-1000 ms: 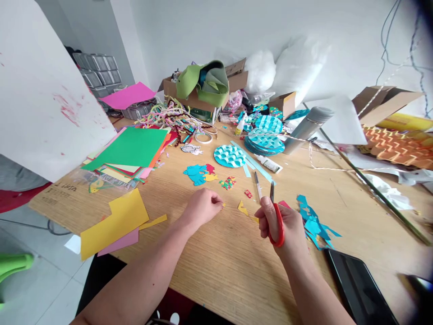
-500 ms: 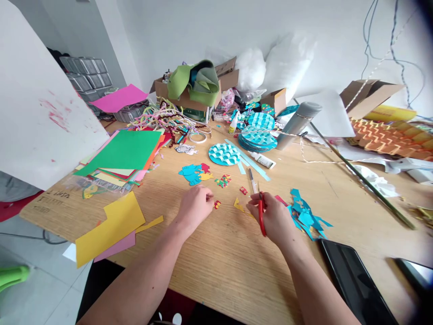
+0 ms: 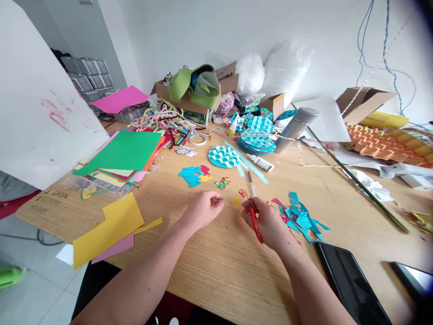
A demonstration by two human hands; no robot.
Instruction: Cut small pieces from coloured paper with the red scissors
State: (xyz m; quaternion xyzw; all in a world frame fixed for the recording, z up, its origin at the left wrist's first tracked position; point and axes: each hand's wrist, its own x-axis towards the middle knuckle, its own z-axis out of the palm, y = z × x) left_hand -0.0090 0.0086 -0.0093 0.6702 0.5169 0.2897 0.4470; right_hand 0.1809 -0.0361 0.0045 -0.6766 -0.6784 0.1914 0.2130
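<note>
My right hand [image 3: 269, 221] is closed round a pair of red-handled scissors [image 3: 255, 223], whose blades point away from me. To its left, just above the table, is my left hand [image 3: 204, 210]; the fingers are curled together and whatever they hold, if anything, is hidden. Between the hands lie a yellow paper scrap [image 3: 237, 201] and a small red cutout [image 3: 242, 192]. Beyond my left hand are tiny red, yellow and green pieces [image 3: 222, 183] and blue fish-shaped paper [image 3: 190, 176]. Blue paper scraps [image 3: 302, 216] lie right of my right hand.
A pen [image 3: 251, 177], a glue bottle [image 3: 261, 163] and a patterned blue disc [image 3: 223, 156] lie farther back. Coloured sheets [image 3: 123, 151] and yellow paper [image 3: 111, 228] are on the left. A black phone [image 3: 352, 282] lies at right, below a long green stick [image 3: 358, 183].
My left hand has moved right, toward the scissors. The small red piece by its fingertips no longer shows. My right hand has shifted slightly left and the scissors have turned.
</note>
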